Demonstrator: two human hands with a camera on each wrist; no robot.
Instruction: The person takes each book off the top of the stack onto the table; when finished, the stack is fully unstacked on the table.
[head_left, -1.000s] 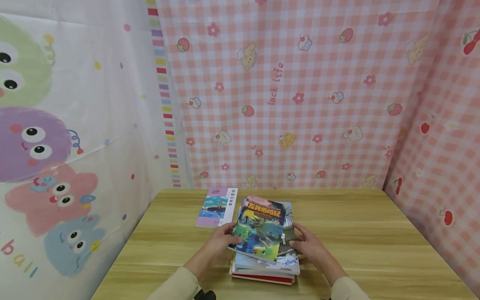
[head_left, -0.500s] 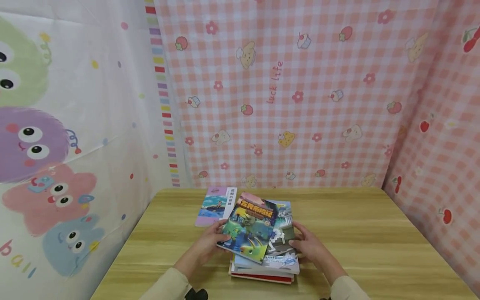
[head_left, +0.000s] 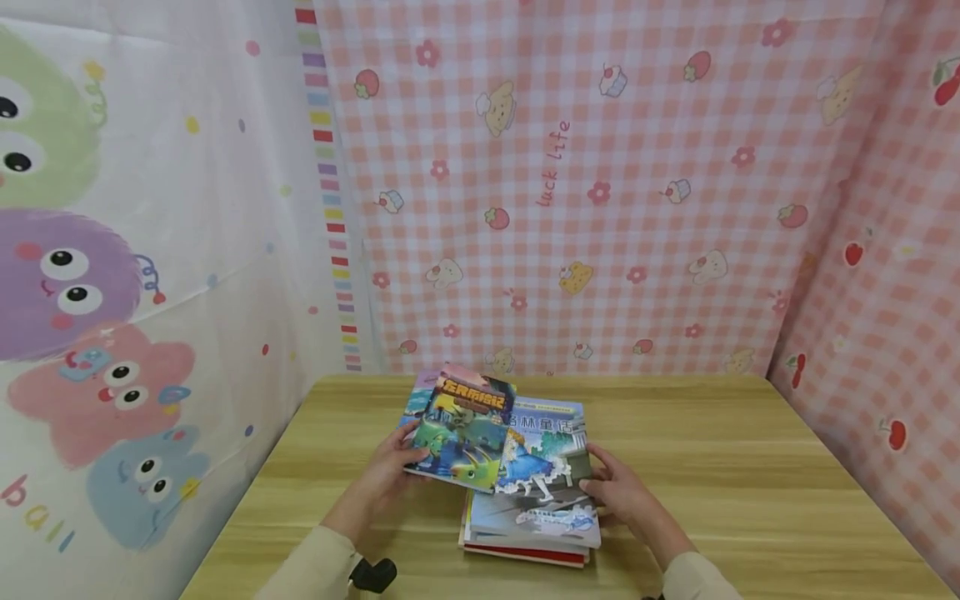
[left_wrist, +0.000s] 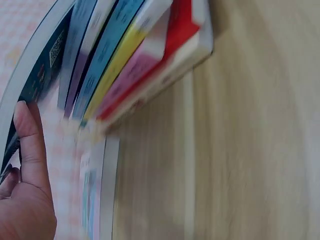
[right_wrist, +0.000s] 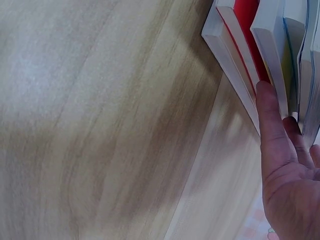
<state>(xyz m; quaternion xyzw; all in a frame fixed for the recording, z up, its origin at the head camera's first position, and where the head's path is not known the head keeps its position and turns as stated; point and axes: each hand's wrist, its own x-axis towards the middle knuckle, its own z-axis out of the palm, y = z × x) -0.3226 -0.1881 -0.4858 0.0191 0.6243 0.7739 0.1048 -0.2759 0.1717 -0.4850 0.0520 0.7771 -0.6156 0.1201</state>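
My left hand (head_left: 392, 465) grips a thin paperback book (head_left: 467, 433) by its lower left corner, thumb over the cover. That cover has green and yellow fish and orange lettering. Beneath and behind it lies a purple-and-blue book (head_left: 417, 405), mostly covered. To the right stands a stack of books, topped by a pale blue storybook (head_left: 536, 500). My right hand (head_left: 621, 493) rests against the stack's right side, thumb near the top cover's edge. In the right wrist view its fingers (right_wrist: 272, 117) lie straight along the page edges.
The wood-grain table (head_left: 697, 450) extends on both sides of the stack. Lower books in the stack, including a red one (head_left: 528, 554), stick out toward the front. A pink checked curtain (head_left: 637, 233) hangs behind the table, and a white cartoon curtain (head_left: 240, 250) hangs at left.
My left hand has carried the fish-cover book left and slightly away, off the stack and over the purple book, uncovering more of the storybook. My right hand has stayed at the stack.
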